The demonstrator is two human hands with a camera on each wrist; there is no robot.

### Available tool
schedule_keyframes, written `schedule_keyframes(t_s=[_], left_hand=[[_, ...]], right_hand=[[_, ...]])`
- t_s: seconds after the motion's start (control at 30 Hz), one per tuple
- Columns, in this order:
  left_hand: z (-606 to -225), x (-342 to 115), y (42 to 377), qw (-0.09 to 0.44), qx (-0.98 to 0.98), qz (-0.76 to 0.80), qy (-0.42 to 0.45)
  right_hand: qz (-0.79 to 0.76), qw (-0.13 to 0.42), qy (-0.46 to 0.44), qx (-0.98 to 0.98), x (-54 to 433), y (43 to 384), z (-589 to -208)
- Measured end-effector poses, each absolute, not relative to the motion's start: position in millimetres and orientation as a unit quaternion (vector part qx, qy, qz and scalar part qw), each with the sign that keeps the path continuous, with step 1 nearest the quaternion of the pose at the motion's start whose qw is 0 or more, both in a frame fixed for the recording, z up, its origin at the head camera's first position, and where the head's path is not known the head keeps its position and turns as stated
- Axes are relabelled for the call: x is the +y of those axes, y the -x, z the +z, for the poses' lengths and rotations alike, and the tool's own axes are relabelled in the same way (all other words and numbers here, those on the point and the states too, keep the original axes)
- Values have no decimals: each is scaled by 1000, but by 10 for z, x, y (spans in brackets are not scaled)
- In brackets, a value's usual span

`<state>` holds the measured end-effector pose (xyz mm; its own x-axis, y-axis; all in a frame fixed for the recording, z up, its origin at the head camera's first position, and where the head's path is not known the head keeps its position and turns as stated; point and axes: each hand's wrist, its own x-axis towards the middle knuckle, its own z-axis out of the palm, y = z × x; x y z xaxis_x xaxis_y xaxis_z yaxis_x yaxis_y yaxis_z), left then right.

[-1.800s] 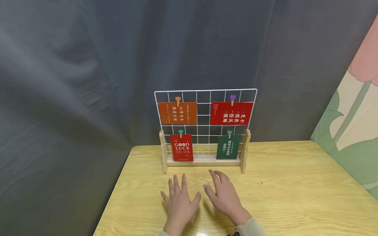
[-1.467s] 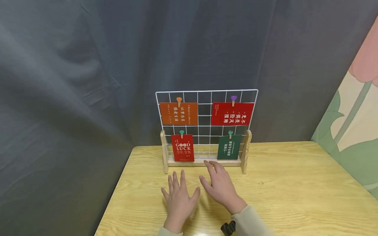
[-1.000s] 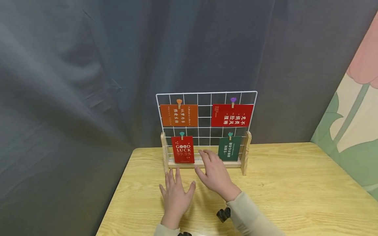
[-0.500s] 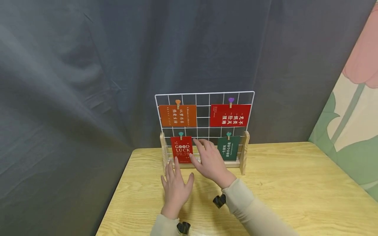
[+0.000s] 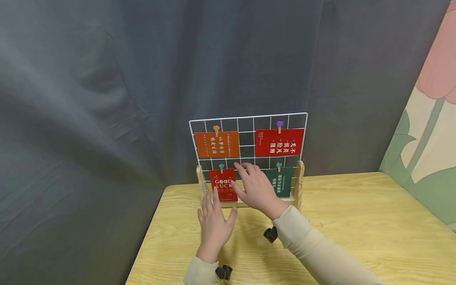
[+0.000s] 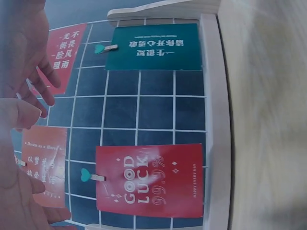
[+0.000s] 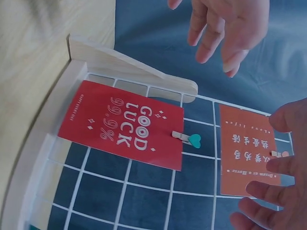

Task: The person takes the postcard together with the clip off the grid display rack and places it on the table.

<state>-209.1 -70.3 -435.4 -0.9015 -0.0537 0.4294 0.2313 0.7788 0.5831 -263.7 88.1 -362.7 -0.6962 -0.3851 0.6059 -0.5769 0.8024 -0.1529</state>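
A white wire grid rack (image 5: 246, 132) stands upright in a wooden base. Clothespins with heart heads hold several cards on it: an orange card (image 5: 213, 145) and a red card (image 5: 265, 142) above, a red "GOOD LUCK" card (image 7: 125, 125) and a green card (image 6: 153, 47) below. My left hand (image 5: 215, 229) has its fingers extended, with fingertips overlapping the "GOOD LUCK" card in the head view. My right hand (image 5: 259, 192) reaches between the two lower cards, its fingers loosely bent and thumb overlapping the red card's right edge. Neither hand holds anything.
The rack stands on a light wooden table (image 5: 349, 213). Behind it hangs a dark grey-blue curtain (image 5: 249, 55), and at the right is a wall panel with a painted pink tulip (image 5: 436, 71). A black wrist camera (image 5: 271, 234) sits under the right sleeve.
Both hands have moved forward from the table toward the rack. The right hand has also shifted left, close to the "GOOD LUCK" card. The cards stay clipped where they were.
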Motion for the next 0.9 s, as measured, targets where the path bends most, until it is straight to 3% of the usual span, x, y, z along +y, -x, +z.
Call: schedule_keyframes(t_s=[0.9], left_hand=[[-3991,-757,2188,215,-914,-336,76]], right_hand=[[142,268,-276,-912,832,2785,-3296]])
